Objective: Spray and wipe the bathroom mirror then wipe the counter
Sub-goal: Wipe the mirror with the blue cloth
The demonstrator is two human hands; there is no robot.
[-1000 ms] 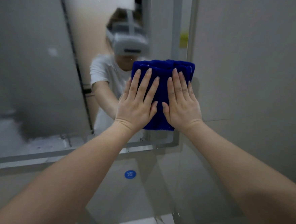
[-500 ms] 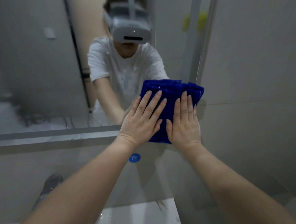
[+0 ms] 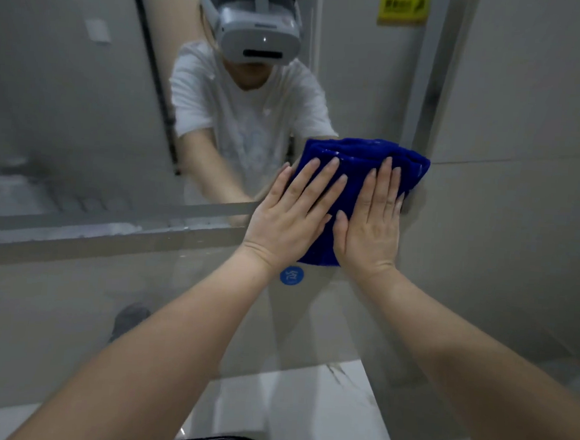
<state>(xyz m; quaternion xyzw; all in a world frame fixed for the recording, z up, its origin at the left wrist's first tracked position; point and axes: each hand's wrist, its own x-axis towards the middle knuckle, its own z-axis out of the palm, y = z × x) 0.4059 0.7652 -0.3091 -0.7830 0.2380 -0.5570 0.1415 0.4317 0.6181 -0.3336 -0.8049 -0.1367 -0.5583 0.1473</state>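
Grip: none as such. The left hand (image 3: 290, 216) and right hand (image 3: 372, 229) are pressing flat, side by side, on the folded blue cloth (image 3: 365, 149). Fingers are lying straight with nothing curled round it, so pressure alone is pinning it.

The cloth is sitting at the lower right corner of the mirror (image 3: 65, 118). Its right edge is reaching the frame strip and its bottom is overhanging the mirror's lower edge.

Judging the handling: the cloth is soft, light and thick from folding. It is possibly damp, though the blur is hiding that. It should be sliding easily on slick glass and bunching if shoved from 1 edge.

The best hold is 2 palms spread over its middle, or a pinch on the folded top edge for lifting off. The glass is rigid but breakable, so even pressure is suiting it.

A blue sticker (image 3: 291, 275) is sitting just under the cloth. Below, the white counter (image 3: 302, 409) is waiting for its wipe.
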